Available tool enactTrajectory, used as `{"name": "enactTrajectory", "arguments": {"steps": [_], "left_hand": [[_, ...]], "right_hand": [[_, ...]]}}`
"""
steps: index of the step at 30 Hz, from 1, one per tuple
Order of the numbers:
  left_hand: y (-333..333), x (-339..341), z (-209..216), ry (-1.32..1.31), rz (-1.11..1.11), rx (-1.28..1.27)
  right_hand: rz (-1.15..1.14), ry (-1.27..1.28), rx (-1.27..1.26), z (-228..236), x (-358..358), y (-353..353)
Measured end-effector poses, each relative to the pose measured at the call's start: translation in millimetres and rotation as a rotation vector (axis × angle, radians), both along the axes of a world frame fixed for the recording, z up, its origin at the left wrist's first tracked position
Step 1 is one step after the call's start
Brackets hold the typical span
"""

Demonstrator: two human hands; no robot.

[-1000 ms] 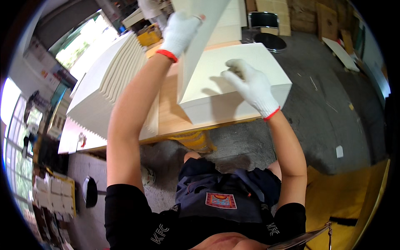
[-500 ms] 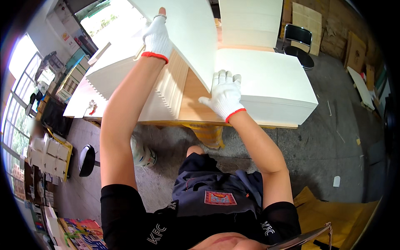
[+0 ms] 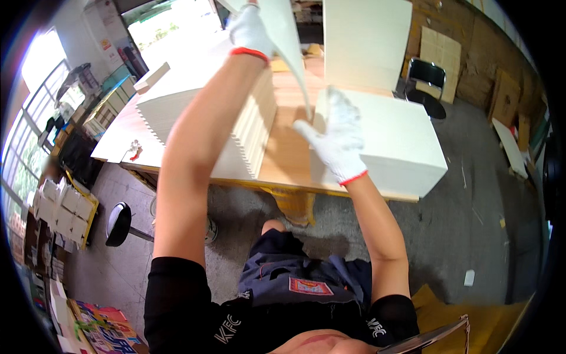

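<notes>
"Which step?"
"Carrying, seemingly: the white sheet (image 3: 282, 26) is gripped by the left hand (image 3: 250, 30), at its right."
"The right hand (image 3: 341, 138)?"
"Spread empty beside the stack (image 3: 392, 121); a steady grip is called for."

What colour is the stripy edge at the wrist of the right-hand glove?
Red. The glove's wrist edge shows best in the head view.
</notes>
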State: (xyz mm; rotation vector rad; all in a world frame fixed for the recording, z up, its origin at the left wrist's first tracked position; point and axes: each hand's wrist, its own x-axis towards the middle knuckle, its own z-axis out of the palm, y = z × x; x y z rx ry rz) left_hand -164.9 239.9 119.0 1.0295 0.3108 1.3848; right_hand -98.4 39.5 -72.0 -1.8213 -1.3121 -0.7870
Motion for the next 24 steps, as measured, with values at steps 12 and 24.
{"name": "enactTrajectory", "arguments": {"steps": [12,24], "left_hand": [[-145.7,-24.1,19.1,0.52,-0.093,0.962],[-15.4,-236.0,29.4,0.395,0.061,0.422]], "right_hand": [[0.464,0.435,0.515,105.3,58.1,-85.5],[0.731,0.812,0.527,197.5,-7.7,26.7]]}}
